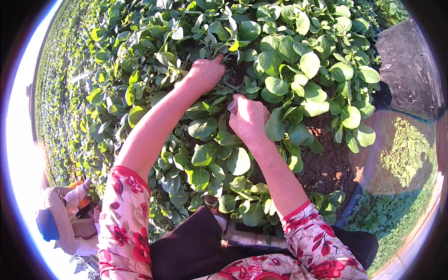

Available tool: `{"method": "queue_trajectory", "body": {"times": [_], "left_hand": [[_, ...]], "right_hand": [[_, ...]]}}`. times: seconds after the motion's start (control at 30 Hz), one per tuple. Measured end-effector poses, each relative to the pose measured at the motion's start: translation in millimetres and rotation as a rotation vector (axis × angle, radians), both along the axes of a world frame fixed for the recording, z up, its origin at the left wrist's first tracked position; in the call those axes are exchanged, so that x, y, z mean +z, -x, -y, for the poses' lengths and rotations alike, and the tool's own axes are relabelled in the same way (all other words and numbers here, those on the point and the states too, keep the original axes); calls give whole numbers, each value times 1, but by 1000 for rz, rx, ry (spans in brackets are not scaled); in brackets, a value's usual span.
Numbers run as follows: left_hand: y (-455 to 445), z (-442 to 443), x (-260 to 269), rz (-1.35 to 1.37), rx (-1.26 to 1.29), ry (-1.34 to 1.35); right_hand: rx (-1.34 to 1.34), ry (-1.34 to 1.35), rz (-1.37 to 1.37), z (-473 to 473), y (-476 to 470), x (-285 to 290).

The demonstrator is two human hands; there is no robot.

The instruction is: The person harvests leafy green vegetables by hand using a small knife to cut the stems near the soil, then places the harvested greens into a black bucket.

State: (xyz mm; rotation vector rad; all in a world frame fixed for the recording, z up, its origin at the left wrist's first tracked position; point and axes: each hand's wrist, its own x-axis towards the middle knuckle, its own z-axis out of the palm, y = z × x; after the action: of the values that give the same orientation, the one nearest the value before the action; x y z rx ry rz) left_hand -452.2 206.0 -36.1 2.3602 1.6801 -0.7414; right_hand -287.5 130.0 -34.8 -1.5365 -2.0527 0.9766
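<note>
My left hand (209,73) reaches into a dense bed of green plants, its fingers closed around the narrow-leaved stems of a plant (214,49). Just below and to the right, my right hand (249,120) is wrapped around a short tool handle (232,106). Only the round butt of that handle shows clearly; the tool's working end cannot be made out. Broad, spoon-shaped leafy greens (276,85) stand close on the right of both hands. More of these leafy greens (238,161) grow between my forearms.
Bare brown soil (323,168) lies right of my right forearm. A dark, weathered panel (407,70) stands at the far right, with a patch of pale green leaves (406,150) below it. At lower left is another person in a straw hat (59,220). My dark-trousered knee (189,238) is below.
</note>
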Motion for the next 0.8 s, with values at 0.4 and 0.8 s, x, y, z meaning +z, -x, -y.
{"method": "queue_trajectory", "body": {"times": [0.4,0.8], "left_hand": [[46,-4,-59,-179,204,-97],[52,-13,-74,-123,498,-146]], "right_hand": [[-140,-12,-67,-7,24,-25],[51,-82,-222,-32,18,-49]]}}
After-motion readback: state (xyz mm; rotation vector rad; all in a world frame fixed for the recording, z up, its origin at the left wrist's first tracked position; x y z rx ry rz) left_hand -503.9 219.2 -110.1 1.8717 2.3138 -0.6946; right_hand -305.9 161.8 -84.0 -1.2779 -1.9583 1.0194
